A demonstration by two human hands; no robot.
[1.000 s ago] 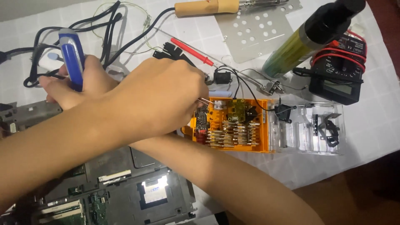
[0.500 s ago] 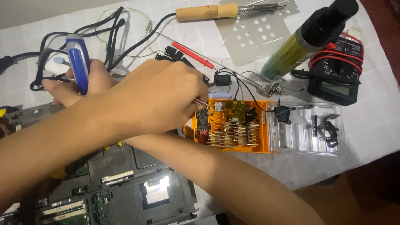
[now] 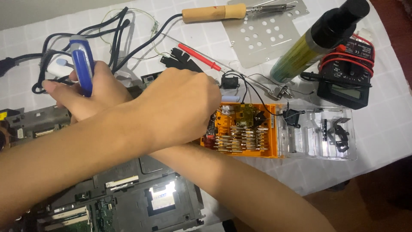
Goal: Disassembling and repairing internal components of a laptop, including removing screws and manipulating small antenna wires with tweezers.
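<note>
Both forearms cross over the workbench: the left hand (image 3: 180, 107) reaches rightward on top, curled with its fingertips down at the left edge of the orange parts box (image 3: 246, 131), though whether those fingers pinch anything cannot be told, since the back of the hand hides them. Beneath it the right hand (image 3: 83, 94) stretches to the left and is clenched around a blue-and-white handled tool (image 3: 83, 64), which stands nearly upright out of the fist among a tangle of black cables (image 3: 107, 38). That orange box lies open on the white cloth (image 3: 386, 133), rows of small glass fuses in its compartments and a little green circuit board (image 3: 245, 115) resting on top with thin black wires running from it; its clear lid (image 3: 319, 133) lies folded out flat to the right. Behind it a red probe (image 3: 199, 57) lies slanted, a wooden-handled soldering iron (image 3: 223, 12) rests across a perforated metal plate (image 3: 262, 36), and a dark-capped green cylinder (image 3: 317, 41) leans just beside a black multimeter (image 3: 347, 83) wrapped in red leads. Nearest the camera sits an opened laptop chassis (image 3: 141, 193), its board exposed.
</note>
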